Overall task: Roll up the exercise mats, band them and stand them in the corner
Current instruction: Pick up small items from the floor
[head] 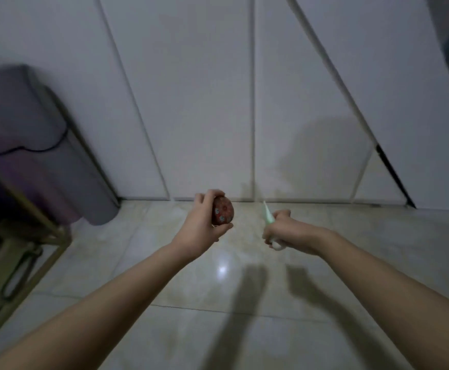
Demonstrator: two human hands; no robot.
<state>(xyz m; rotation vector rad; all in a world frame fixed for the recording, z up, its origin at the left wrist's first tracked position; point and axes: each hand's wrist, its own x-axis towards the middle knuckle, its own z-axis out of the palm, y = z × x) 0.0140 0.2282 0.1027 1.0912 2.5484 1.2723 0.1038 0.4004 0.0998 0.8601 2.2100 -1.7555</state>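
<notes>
Two rolled mats, one grey [84, 166] and one purple [23, 166], lean upright in the left corner against the white wall panels, with a dark band [31, 149] around them. My left hand [200, 224] grips a small dark red roll with a flower pattern [222, 210] in front of me above the floor. A pale green and white strip [268, 213] is held in the curled fingers of my right hand [284, 231], sticking up past the knuckles. The two hands are a short gap apart.
A gold metal frame [28, 209] stands in front of the mats at the left edge. White wardrobe panels [204, 102] close off the back. Glossy beige floor tiles [218, 329] spread under my arms.
</notes>
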